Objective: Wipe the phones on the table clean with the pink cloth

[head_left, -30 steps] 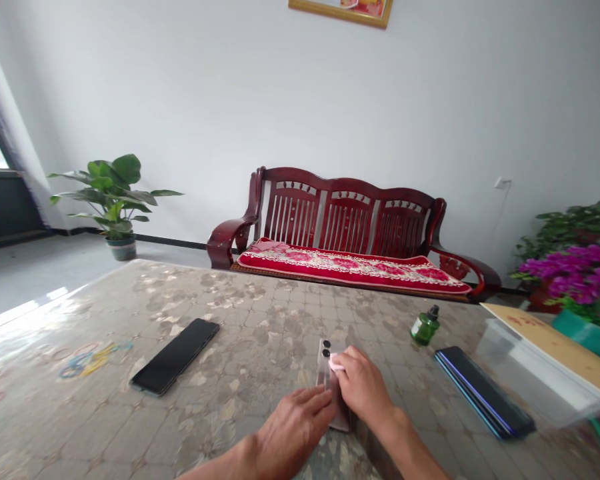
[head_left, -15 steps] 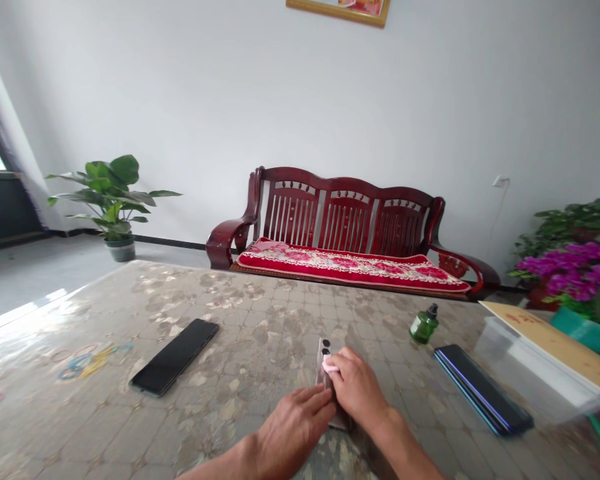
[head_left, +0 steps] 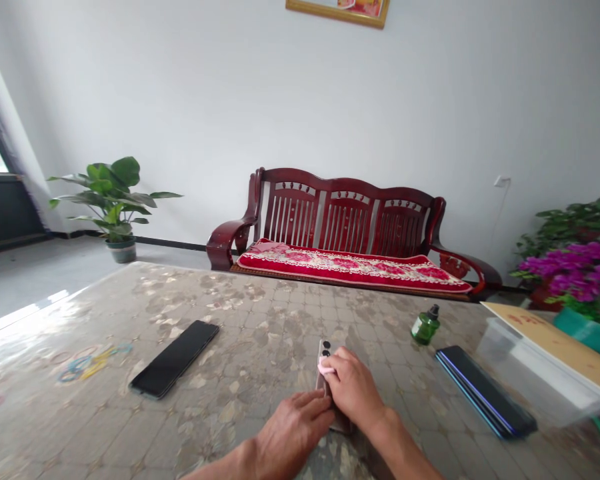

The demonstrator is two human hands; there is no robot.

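A silver phone lies back side up on the patterned table, its two camera lenses at the far end. My left hand rests on the phone's near left edge, fingers flat and pressed together, steadying it. My right hand is closed on a small pink pad, which it presses onto the phone's back just below the lenses. Most of the phone is hidden under both hands.
A black phone lies to the left, beside coloured rubber bands. On the right are a small green bottle, a stack of dark phones and a clear plastic box. A red wooden bench and potted plants stand behind.
My right hand has slid the pink pad a little to the left across the phone's back. My left hand has barely moved.
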